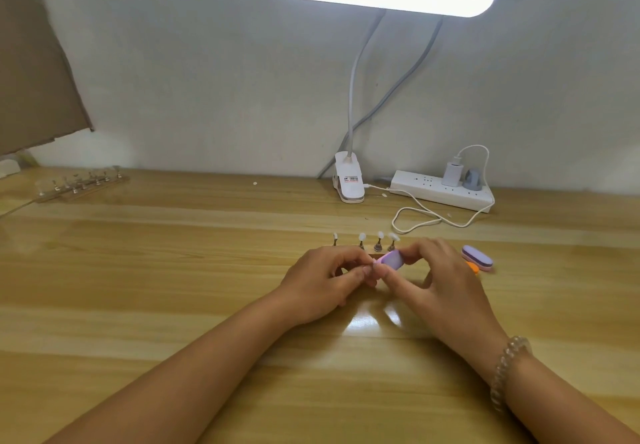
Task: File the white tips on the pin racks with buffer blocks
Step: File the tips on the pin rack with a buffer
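Observation:
A pin rack (363,244) with several white tips (380,235) on metal pins stands on the wooden table just beyond my hands; its base is mostly hidden by them. My right hand (440,280) pinches a small lilac buffer block (496,260) between thumb and fingers. The block's left end meets something small pinched in my left hand (322,280), probably a pin with a tip; it is too hidden to be sure.
Another purple buffer block (477,257) and an orange one (472,267) lie right of my right hand. A second pin rack (83,183) sits at the far left. A clip lamp (349,180), a power strip (443,190) and a white cable (415,215) are at the back.

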The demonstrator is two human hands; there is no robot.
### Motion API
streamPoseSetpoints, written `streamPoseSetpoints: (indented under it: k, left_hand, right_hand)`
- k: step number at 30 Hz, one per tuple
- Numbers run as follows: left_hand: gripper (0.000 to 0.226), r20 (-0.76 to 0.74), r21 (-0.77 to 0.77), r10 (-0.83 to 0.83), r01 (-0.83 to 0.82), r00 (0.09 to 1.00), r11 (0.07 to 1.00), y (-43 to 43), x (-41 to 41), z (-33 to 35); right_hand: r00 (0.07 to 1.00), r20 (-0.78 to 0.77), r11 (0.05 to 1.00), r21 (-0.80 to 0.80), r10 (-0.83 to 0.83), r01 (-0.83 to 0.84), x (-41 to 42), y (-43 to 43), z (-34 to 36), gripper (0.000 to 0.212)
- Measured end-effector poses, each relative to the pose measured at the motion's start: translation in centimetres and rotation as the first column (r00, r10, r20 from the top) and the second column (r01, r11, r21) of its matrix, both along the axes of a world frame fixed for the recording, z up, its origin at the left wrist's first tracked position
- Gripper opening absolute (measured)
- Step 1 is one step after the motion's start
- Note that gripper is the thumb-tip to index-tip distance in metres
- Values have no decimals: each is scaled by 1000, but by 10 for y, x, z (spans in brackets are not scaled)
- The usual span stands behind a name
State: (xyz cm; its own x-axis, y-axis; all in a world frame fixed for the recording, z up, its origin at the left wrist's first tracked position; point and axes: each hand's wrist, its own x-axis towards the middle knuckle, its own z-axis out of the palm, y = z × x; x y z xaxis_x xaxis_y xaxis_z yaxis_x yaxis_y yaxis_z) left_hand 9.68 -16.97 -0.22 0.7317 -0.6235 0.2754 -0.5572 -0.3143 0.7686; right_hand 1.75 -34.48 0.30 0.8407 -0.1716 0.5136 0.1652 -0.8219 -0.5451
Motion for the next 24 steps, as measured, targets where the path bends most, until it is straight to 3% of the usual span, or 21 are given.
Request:
streamPoseSetpoints:
  k: [5,9,13,18,24]
  left_hand:
    - [23,-25,-17,19,-20,1000,1000,2,1,0]
    - [16,-23,-15,-1,1,1000,1000,1,-1,1]
    - [16,-24,-11,17,-17,1000,1000,3,0,1]
    - [21,-17,-35,-10,9,1000,999,1,-3,3]
    - [22,-31,-55,14,-16,999,998,2,-1,1]
  right_hand:
    - [996,28,993,-91,84,-81,-7,9,-3,28]
    - [999,32,999,23,27,-27,-1,1,1,19]
    - [994,37,992,-75,105,-102,-6,8,-2,25]
    - [999,18,999,24,37,-37,0,0,1,26]
    - [995,40,995,-55,89,-87,-6,9,-2,28]
